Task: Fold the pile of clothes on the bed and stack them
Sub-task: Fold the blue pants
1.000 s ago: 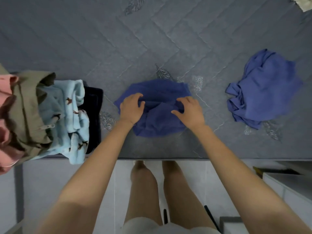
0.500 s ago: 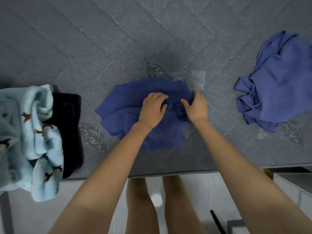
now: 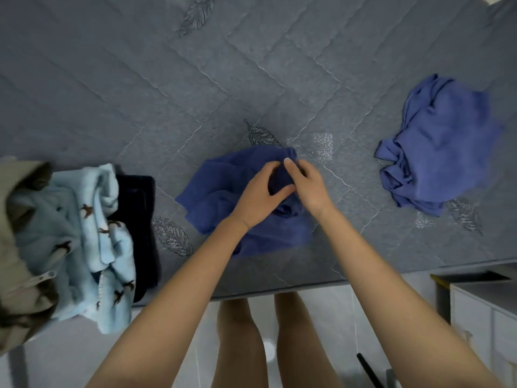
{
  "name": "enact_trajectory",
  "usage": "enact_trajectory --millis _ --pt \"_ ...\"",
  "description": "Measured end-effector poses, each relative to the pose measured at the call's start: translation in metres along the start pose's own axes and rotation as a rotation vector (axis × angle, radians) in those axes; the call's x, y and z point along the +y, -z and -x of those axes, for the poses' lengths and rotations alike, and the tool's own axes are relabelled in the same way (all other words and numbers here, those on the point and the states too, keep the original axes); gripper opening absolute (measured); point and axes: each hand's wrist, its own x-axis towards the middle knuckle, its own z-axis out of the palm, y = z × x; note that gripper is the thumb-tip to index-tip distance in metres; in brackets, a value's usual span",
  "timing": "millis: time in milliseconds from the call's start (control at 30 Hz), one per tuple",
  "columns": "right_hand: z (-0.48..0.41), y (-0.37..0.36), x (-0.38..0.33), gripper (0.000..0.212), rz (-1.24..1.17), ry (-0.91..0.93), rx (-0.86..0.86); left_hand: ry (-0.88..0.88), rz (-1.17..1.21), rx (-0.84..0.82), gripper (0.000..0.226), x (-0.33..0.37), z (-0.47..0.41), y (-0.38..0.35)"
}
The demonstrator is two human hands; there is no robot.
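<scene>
A dark blue garment lies crumpled on the grey quilted bed, near its front edge. My left hand and my right hand meet over its right part, fingers curled into a bunched fold of the cloth. A lighter blue garment lies crumpled to the right, apart from my hands. At the left edge sits a pile of clothes: a light blue fleece with brown bird prints, an olive garment and a dark navy piece beneath.
The bed's front edge runs across below my forearms, with a pale tiled floor and my legs under it. A white cabinet stands at the lower right beside the bed.
My hands have come closer together over the dark blue garment and bunched its right part. The garment's right side has been gathered in toward the middle.
</scene>
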Motion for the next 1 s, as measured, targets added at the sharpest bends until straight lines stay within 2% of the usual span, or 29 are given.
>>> enact_trajectory --millis 100,167,267,400,500,567,600,633,667,700,733,767,833,1000 --pt "0.031 -0.007 -0.047 0.027 -0.117 -0.091 -0.099 0.035 0.036 0.006 0.050 0.032 0.020 0.031" --pt "0.052 -0.009 -0.072 0.025 -0.109 -0.091 -0.174 0.006 0.057 0.039 0.038 0.055 0.036 0.055" --pt "0.082 -0.011 -0.110 0.020 -0.065 -0.008 -0.189 0.013 0.112 0.182 0.017 0.092 0.055 0.089" --pt "0.126 -0.010 -0.161 0.018 0.155 0.190 -0.094 -0.010 0.243 0.310 0.017 0.153 0.082 0.132" --pt "0.151 0.000 -0.187 0.042 0.278 0.269 0.086 -0.065 0.301 0.415 0.016 0.201 0.102 0.166" --pt "0.163 0.014 -0.205 0.068 0.364 0.233 0.073 -0.110 0.287 0.425 0.016 0.227 0.114 0.185" --pt "0.168 0.021 -0.214 0.070 0.430 0.214 0.032 -0.127 0.284 0.423 0.017 0.237 0.121 0.194" --pt "0.172 0.028 -0.223 0.059 0.522 0.213 -0.024 -0.149 0.285 0.428 0.020 0.248 0.127 0.201" --pt "0.177 0.033 -0.233 0.037 0.630 0.196 -0.080 -0.169 0.281 0.445 0.024 0.257 0.133 0.208" --pt "0.183 0.036 -0.243 0.028 0.705 0.201 -0.116 -0.193 0.278 0.465 0.027 0.266 0.139 0.216" --pt "0.189 0.039 -0.252 0.040 0.732 0.207 -0.147 -0.213 0.274 0.491 0.029 0.276 0.145 0.224" --pt "0.193 0.043 -0.261 0.050 0.713 0.216 -0.174 -0.239 0.272 0.520 0.030 0.287 0.150 0.232" --pt "0.206 0.049 -0.281 0.053 0.590 0.289 -0.186 -0.291 0.294 0.576 0.030 0.304 0.158 0.246" --pt "0.238 0.043 -0.337 0.038 0.230 0.401 -0.079 -0.395 0.300 0.630 0.024 0.336 0.171 0.258"
